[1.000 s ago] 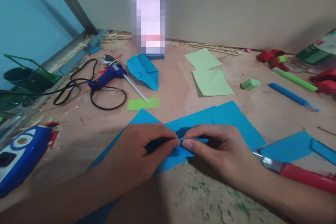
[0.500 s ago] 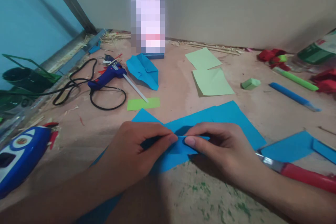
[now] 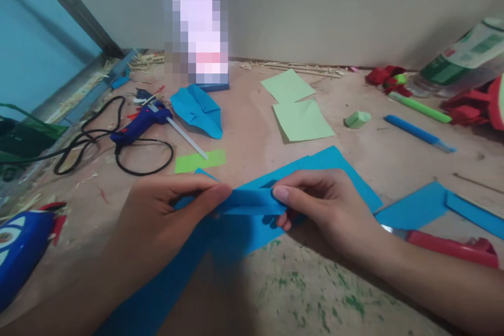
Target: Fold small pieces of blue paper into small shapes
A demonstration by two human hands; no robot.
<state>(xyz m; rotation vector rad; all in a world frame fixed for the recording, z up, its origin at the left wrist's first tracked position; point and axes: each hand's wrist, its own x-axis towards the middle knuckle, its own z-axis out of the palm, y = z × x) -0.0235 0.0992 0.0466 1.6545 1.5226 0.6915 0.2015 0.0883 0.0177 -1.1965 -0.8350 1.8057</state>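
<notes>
The left hand (image 3: 167, 215) has its thumb and fingers closed in a pinch on one end of a folded blue strip (image 3: 254, 202). The right hand (image 3: 331, 202) pinches the other end the same way, so its fingers are closed on the paper too. The blue strip goes across from hand to hand, in front of the person, over some big blue paper (image 3: 328, 168). A fold line runs along it.

The big blue paper lies on the tabletop (image 3: 252, 155), and some of it is under the hands. To the right is more flat blue paper (image 3: 417, 207), close to a tool with a red handle (image 3: 452, 247), which is just beside the right arm.

Farther back on the left is a blue glue gun (image 3: 137, 123) with a black cord (image 3: 171, 155). Its white stick (image 3: 187, 138) reaches over a bright green slip (image 3: 214, 158). A creased blue piece (image 3: 200, 113) sits near the gun, in front of a bright, blurry screen (image 3: 205, 31).

Two light green sheets (image 3: 303, 121) lie in the middle, at the back. To their right are a small green folded piece (image 3: 357, 119), a blue pen (image 3: 417, 132), a green pen (image 3: 419, 107), some red paper bits (image 3: 388, 76) and a tilted bottle (image 3: 449, 65).
</notes>
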